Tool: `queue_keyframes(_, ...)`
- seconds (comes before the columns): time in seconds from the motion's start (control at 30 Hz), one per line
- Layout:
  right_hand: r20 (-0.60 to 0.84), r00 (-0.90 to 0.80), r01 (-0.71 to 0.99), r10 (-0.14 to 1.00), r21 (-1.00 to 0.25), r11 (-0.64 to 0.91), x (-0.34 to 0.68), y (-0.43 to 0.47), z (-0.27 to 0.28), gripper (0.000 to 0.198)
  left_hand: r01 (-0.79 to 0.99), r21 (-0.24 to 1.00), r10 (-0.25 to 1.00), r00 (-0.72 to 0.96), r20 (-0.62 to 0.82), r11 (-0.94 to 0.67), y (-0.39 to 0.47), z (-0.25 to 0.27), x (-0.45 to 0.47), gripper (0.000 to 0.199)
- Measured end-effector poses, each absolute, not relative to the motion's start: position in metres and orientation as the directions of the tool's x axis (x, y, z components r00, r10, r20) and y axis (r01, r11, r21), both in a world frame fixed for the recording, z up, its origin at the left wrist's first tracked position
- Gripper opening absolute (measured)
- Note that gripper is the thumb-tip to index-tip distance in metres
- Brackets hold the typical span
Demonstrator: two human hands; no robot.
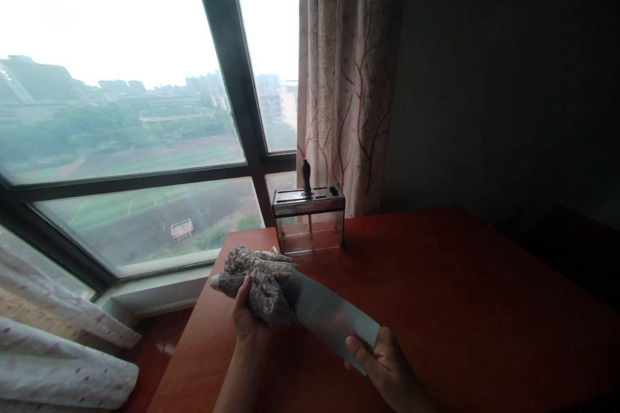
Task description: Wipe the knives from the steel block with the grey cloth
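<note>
My left hand point(249, 319) grips a bunched, fuzzy grey-brown cloth point(271, 287), its thumb lying on top. The cloth covers the far end of a flat, smooth grey plate point(332, 313), so that end is hidden. At the plate's near end, my right hand point(382, 361) is closed on it, with the thumb across its face. I cannot tell whether the plate is a blade. It is held tilted above the reddish-brown table point(465, 297). Just beyond the cloth stands a clear-sided knife block point(310, 232) with a slotted metal top and one black handle point(306, 177) sticking up.
A large window point(121, 110) fills the left side, with its sill point(165, 284) beside the table's left edge. A patterned curtain point(346, 77) hangs behind the knife block, and another curtain point(58, 361) is at lower left. The right side is dark.
</note>
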State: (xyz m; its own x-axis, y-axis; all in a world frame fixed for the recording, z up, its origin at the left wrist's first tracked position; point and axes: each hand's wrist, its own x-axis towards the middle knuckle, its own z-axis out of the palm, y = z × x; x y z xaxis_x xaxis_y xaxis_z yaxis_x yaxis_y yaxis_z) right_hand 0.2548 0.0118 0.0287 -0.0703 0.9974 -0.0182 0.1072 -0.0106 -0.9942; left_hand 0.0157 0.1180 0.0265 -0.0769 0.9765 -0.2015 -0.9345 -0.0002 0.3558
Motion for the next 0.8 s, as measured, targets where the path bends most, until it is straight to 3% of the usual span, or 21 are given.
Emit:
queue_keyframes(0.2, -0.115, 0.078, -0.027, 0.99, -0.993, -0.114, 0.252, 0.005, 0.036, 0.047, -0.943, 0.331, 0.991, -0.018, -0.135, 0.028, 0.115, 0.033, 0.021, 0.047)
queue_keyframes(0.4, -0.062, 0.029, 0.11, 0.998, -0.992, -0.065, 0.242, 0.01, 0.032, 0.053, -0.933, 0.357, 0.972, -0.032, -0.231, 0.054, 0.113, 0.023, 0.035, 0.041)
queue_keyframes(0.53, 0.007, 0.065, 0.215, 0.998, -0.977, -0.007, 0.238, 0.012, 0.021, 0.052, -0.912, 0.38, 0.953, 0.037, -0.299, 0.155, 0.11, 0.02, 0.047, 0.041)
queue_keyframes(0.67, 0.122, -0.152, 0.366, 0.981, -0.915, 0.17, 0.241, 0.016, 0.016, 0.046, -0.896, 0.383, 0.937, 0.093, -0.336, 0.226, 0.109, 0.022, 0.052, 0.038)
queue_keyframes(0.8, 0.282, -0.327, 0.568, 0.902, -0.705, 0.426, 0.245, 0.022, 0.025, 0.037, -0.898, 0.394, 0.923, 0.035, -0.382, 0.197, 0.111, 0.022, 0.056, 0.032)
